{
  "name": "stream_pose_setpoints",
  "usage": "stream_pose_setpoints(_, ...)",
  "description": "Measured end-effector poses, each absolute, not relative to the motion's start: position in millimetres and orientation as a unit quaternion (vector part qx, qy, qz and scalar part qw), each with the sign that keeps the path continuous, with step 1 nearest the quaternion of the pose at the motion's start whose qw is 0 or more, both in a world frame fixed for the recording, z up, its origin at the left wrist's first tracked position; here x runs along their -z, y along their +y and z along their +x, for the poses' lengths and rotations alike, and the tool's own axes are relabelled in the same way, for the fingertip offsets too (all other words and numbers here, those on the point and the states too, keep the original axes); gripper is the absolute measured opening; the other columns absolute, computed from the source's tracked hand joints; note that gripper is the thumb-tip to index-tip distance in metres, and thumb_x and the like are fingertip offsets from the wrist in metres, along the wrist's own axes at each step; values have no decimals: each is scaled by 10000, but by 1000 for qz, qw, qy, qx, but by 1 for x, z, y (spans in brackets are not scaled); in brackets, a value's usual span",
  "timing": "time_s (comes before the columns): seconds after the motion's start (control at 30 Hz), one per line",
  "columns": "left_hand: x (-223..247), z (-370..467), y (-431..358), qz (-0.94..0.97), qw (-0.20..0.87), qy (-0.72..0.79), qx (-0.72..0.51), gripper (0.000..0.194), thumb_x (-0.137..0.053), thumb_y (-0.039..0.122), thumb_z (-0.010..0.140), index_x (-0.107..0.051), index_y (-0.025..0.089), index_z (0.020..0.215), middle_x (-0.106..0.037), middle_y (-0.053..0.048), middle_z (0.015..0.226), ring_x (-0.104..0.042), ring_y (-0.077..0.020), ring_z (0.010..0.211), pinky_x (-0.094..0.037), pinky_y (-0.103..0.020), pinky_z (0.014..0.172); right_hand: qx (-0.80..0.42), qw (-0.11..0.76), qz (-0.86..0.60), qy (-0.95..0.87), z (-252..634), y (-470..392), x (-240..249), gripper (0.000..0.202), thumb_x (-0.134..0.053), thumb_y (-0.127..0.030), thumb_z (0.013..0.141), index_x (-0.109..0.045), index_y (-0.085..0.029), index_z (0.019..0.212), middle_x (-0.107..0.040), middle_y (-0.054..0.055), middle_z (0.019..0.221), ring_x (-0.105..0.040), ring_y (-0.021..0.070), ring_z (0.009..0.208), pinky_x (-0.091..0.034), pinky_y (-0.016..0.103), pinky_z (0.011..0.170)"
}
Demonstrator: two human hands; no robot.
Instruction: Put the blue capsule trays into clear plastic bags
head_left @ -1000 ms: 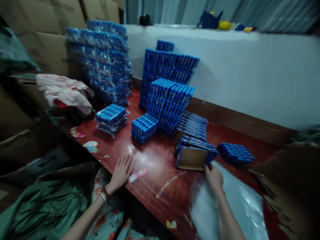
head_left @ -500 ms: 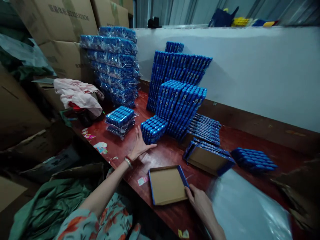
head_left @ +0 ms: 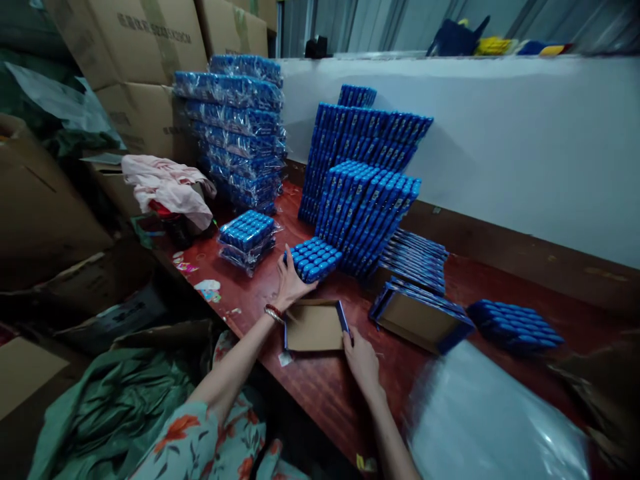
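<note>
My left hand, with bracelets at the wrist, grips the near left side of a block of blue round-topped tubes. The block is slightly tilted, just beyond a shallow cardboard tray with blue edges. The tray lies open side up, bare brown inside, partly behind my left wrist. My right hand pinches the tray's right wall between thumb and fingers. Behind the block rise tall stacks of the same blue tubes.
More trays stand nested on edge to the right, beside another blue tube block and clear plastic sheets. Film-wrapped packs and a wrapped stack are left, near a pink cloth. A white wall bounds the table.
My left hand has closed on the tube block, which now tilts. My right hand has slid the tray away from me and leftward, close to the block.
</note>
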State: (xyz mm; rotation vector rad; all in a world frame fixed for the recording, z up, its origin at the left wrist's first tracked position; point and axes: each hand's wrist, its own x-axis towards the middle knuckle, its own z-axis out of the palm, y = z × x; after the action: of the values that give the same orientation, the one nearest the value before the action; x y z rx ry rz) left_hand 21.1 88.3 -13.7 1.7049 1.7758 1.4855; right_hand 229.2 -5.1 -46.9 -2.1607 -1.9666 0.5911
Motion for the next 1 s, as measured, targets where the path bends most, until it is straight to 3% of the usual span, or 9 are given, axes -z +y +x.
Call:
stream_pose_setpoints(0.17,38,21,18,645,130,580,-481,1298,-769,454,563,140,239,1465,-210,-164,1390,-264,-365,1333,-290,-542,1081,-206,114,-708,-666,232,8,47,399,-314,-334,946,-559,-192,1228,-670,131,1089,-635,250,1000,-463,323,791)
stream_pose_setpoints(0.33,73,9,-25,716,186,545,-395,1322,-766,441,519,166,311,1447,-119,-151,1467,-212,-410,1366,-267,-594,1082,-235,122,-674,-690,247,7,56,452,-255,-373,951,-582,-201,1212,-654,103,1150,-613,228,1040,-435,299,842)
stream_pose_setpoints(0.47,84,6,-31,720,222,538,-378,1359,-782,457,478,119,216,1466,-110,-193,1464,-196,-418,1372,-247,-569,1108,-232,160,-686,-670,254,0,73,530,-257,-444,913,-589,-160,1214,-631,153,1177,-601,269,1022,-428,339,829)
stream_pose_setpoints(0.57,91,10,-33,727,203,525,-394,1415,-806,453,439,134,188,1463,-94,-201,1443,-191,-417,1365,-258,-566,1103,-222,243,-696,-638,254,-2,86,614,-268,-510,871,-590,-91,1182,-628,200,1143,-585,294,1007,-425,359,824)
stream_pose_setpoints(0.67,96,21,-41,719,185,529,-411,1433,-804,479,446,185,224,1451,-62,-194,1439,-188,-424,1354,-291,-576,1074,-219,344,-682,-607,252,-6,89,600,-232,-528,873,-588,-107,1110,-641,169,1068,-578,266,962,-430,329,781)
stream_pose_setpoints(0.73,97,29,-48,720,170,529,-415,1424,-782,524,476,230,243,1437,-47,-194,1438,-195,-429,1348,-311,-577,1056,-184,322,-696,-614,252,-10,87,528,-186,-494,885,-592,-158,923,-645,128,905,-572,246,836,-419,319,693)
stream_pose_setpoints(0.83,95,33,-53,728,154,519,-421,1400,-759,558,509,262,267,1424,-22,-191,1436,-223,-428,1337,-328,-567,1043,-128,249,-715,-641,256,-9,85,441,-149,-461,876,-466,-217,689,-569,92,683,-512,228,657,-371,324,576)
stream_pose_setpoints(1.0,97,31,-53,747,151,493,-420,1400,-772,515,539,311,285,1397,-78,-188,1426,-233,-396,1342,-339,-524,1044,-168,240,-748,-596,263,-1,93,570,-95,-577,858,-514,-202,763,-547,98,633,-514,245,630,-396,350,553)
